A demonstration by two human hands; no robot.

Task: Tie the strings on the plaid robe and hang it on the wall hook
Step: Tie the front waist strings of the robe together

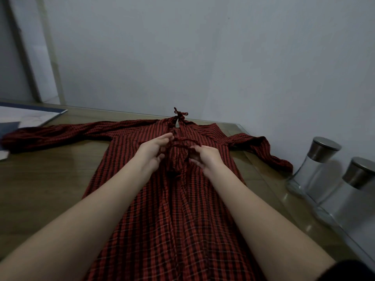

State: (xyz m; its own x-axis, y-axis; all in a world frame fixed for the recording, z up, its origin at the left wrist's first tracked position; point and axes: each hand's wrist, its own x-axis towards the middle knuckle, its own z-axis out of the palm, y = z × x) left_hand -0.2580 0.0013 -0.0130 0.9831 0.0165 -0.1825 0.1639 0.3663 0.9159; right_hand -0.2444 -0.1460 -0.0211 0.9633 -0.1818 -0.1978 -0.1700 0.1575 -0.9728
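The plaid robe (162,199) lies flat on the bench (50,169), collar at the far end, where one pair of strings (180,113) is already knotted. My left hand (155,150) and right hand (205,157) each pinch an end of the chest strings (182,141), fingers partly curled. Judgement: keep even tension on both ends, draw them outward level, and seat the knot flat against the opening so it holds when hung. No hook is in view.

Bare forearms, no wrist jewellery; a dark sleeve (353,270) covers the right upper arm.
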